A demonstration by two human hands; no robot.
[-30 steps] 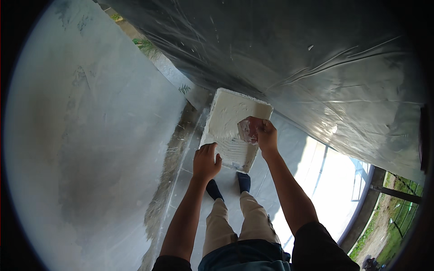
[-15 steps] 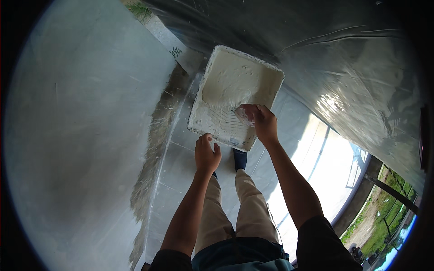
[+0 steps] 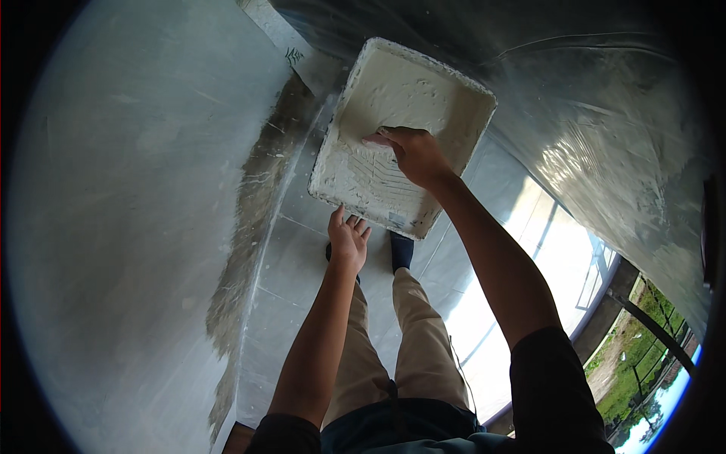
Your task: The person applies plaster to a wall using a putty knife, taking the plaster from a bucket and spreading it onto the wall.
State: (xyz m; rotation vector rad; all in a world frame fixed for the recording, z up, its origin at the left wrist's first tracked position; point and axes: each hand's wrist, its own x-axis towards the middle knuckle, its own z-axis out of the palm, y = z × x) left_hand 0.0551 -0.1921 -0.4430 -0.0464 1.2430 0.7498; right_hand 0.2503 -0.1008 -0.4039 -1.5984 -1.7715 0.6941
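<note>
Holding a reddish scraper (image 3: 374,141), the right hand (image 3: 418,155) is over the tray (image 3: 463,129), the left hand (image 3: 349,242) unclenched at its near edge.

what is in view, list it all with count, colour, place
Tray: one, off-white, upper centre
Paste: one spread, creamy white, in the tray
Scraper: one, pinkish, over the tray
Wall: one, grey with brownish strip, left side
Plastic sheet: one, dark grey, upper right
Tiled floor: one, grey, centre
Plant: one, green, left of tray's top
Grass: one patch, green, lower right
Pole: one, dark, right, by the grass
Trousers: one pair, beige, lower centre
Footwear: two, dark, below the tray, one mostly hidden
Sleeves: two, black, lower edge
Left hand: one, bare, at the tray's near edge
Right hand: one, bare, closed on the scraper
</note>
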